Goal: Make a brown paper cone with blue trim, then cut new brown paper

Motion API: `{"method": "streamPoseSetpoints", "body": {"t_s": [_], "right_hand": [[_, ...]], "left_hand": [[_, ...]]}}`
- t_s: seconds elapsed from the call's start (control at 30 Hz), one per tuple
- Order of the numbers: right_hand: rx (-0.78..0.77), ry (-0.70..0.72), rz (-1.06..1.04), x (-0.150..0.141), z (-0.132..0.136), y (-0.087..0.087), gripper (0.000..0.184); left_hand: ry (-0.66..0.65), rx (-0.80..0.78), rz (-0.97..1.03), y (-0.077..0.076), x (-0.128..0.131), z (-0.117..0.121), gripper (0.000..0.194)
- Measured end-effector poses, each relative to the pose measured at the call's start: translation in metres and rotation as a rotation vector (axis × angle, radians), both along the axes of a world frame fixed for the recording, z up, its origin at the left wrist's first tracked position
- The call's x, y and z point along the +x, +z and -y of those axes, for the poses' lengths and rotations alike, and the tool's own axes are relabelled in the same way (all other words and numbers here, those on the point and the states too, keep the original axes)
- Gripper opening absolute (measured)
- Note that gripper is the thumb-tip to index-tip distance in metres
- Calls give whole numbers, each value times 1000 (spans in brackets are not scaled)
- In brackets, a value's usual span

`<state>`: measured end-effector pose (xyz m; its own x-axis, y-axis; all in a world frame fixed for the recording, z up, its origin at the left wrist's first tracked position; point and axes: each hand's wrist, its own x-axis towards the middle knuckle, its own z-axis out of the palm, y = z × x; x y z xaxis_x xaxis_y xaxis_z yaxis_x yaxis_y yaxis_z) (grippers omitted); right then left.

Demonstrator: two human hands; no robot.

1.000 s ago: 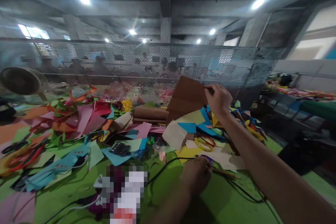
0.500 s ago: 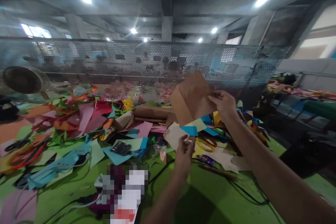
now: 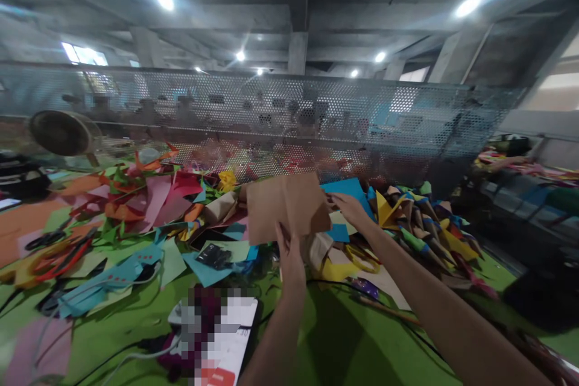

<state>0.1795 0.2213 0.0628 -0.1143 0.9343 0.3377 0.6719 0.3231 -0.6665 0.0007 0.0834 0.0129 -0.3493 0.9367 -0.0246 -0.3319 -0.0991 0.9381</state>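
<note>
A brown sheet of paper (image 3: 271, 205) with a crease down its middle is held up over the cluttered green table. My left hand (image 3: 290, 253) grips it at the lower edge, thumb on the near face and the other fingers partly hidden. At the sheet's right edge my right hand (image 3: 347, 206) pinches with its fingertips, which are partly blurred. Behind that hand lies a blue sheet of paper (image 3: 350, 190). Below the hands are yellow-handled scissors (image 3: 362, 259) and a small purple packet (image 3: 365, 287).
Coloured paper scraps (image 3: 156, 199) pile up at the left, with orange-handled scissors (image 3: 75, 259). Folded paper cones (image 3: 425, 223) heap at the right. A phone (image 3: 235, 329) and a black cable (image 3: 407, 325) lie in front. A perforated metal screen (image 3: 217, 114) stands behind, near a round fan (image 3: 63, 132).
The brown sheet has come down and opened out flatter. My left hand has moved up onto its lower edge, while my right hand has moved left and down. The view has turned slightly.
</note>
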Motion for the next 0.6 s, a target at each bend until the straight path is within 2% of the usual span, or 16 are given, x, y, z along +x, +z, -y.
{"method": "streamPoseSetpoints", "body": {"t_s": [0.17,0.23,0.43,0.6], "right_hand": [[-10,-14,307,-14,-19,-17,29],[-13,-22,397,-20,-25,-21,31],[-18,-63,552,-29,-38,-26,32],[26,-99,518,-28,-34,-21,30]], "left_hand": [[-41,-178,-120,-10,3,2,69],[-42,-199,-118,-14,4,0,69],[-32,-135,-121,-21,1,-10,60],[23,26,-225,-19,-2,-12,55]]}}
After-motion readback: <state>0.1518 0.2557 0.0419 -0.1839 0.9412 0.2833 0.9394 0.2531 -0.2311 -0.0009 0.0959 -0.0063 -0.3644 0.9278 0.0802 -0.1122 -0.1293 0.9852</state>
